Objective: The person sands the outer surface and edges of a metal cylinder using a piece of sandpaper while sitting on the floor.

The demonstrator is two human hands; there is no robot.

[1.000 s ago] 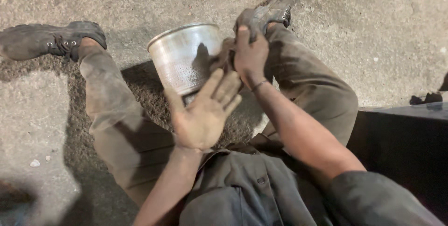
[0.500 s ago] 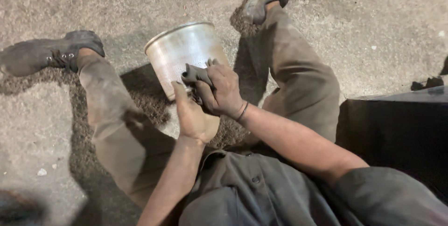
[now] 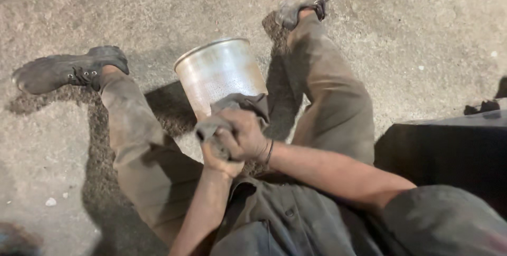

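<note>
Both hands, right hand (image 3: 244, 137) over left hand (image 3: 221, 160), clamp a grey crumpled cloth (image 3: 232, 109) near the dull round metal pot (image 3: 219, 73), contents hidden.

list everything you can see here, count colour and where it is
metal cylinder: 1, dull silver, standing on the ground between the legs
cloth: 1, grey, bunched in the hands in front of the cylinder
dark block: 1, black, at the right edge beside the right leg
ground: rough grey-brown concrete, all around
boots: 2, dusty dark grey, one upper left, one top centre
trousers: dusty olive-brown, legs spread either side of the cylinder
right hand: 1, closed over the cloth, dark band at the wrist
left hand: 1, under the right hand, against the cloth
</note>
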